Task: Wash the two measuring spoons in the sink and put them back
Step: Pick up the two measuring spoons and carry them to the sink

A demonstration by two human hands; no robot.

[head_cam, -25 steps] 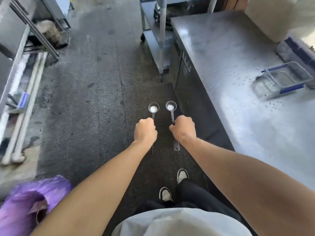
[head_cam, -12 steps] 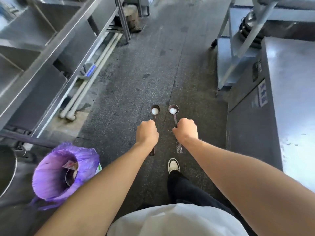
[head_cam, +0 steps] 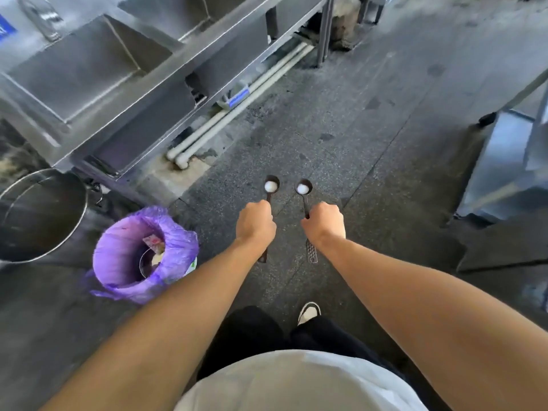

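I hold one metal measuring spoon in each fist, bowls pointing away from me over the dark floor. My left hand point(head_cam: 255, 224) grips the handle of the left measuring spoon point(head_cam: 271, 185), whose bowl carries a white lump. My right hand point(head_cam: 323, 223) grips the right measuring spoon point(head_cam: 303, 188), also with white powder in its bowl; its perforated handle end sticks out below my wrist. The steel sink unit point(head_cam: 98, 63) with deep basins lies at the upper left, well away from both spoons.
A bin lined with a purple bag point(head_cam: 142, 256) stands on the floor left of my arms. A large steel pot point(head_cam: 38, 215) is at the far left. White pipes point(head_cam: 237, 105) run under the sink. A steel trolley point(head_cam: 510, 161) stands at the right.
My view has swung left: the steel counter on the right has left the frame and the sink unit, pot and purple bin have come in. Both hands keep their spoons level in front.
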